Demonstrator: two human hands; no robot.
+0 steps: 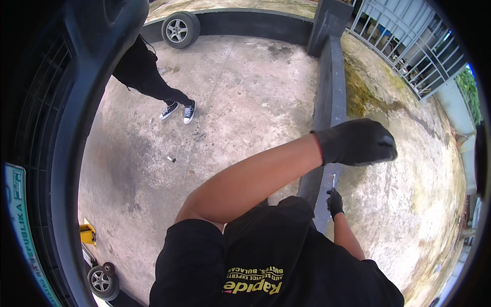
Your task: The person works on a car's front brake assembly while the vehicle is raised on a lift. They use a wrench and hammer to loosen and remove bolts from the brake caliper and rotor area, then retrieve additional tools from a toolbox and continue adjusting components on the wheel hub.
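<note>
My left arm reaches across my chest to the right, and my left hand [358,142] in a black glove hangs above the low dark wall [331,87]. Its fingers are curled in, slightly blurred; whatever they may hold is hidden. Lower down, my right hand [335,203], also in a black glove, is at the top of the same wall. Its fingers are closed around a thin, shiny metal tool [334,180], which points away from me. The tool's exact kind is too small to make out.
A vehicle's dark front [66,153] fills the left side. A person in black trousers [153,77] stands beyond it. One wheel [180,29] leans at the far wall; another wheel [102,282] lies lower left near a yellow object [88,234]. A white metal gate [409,43] stands far right.
</note>
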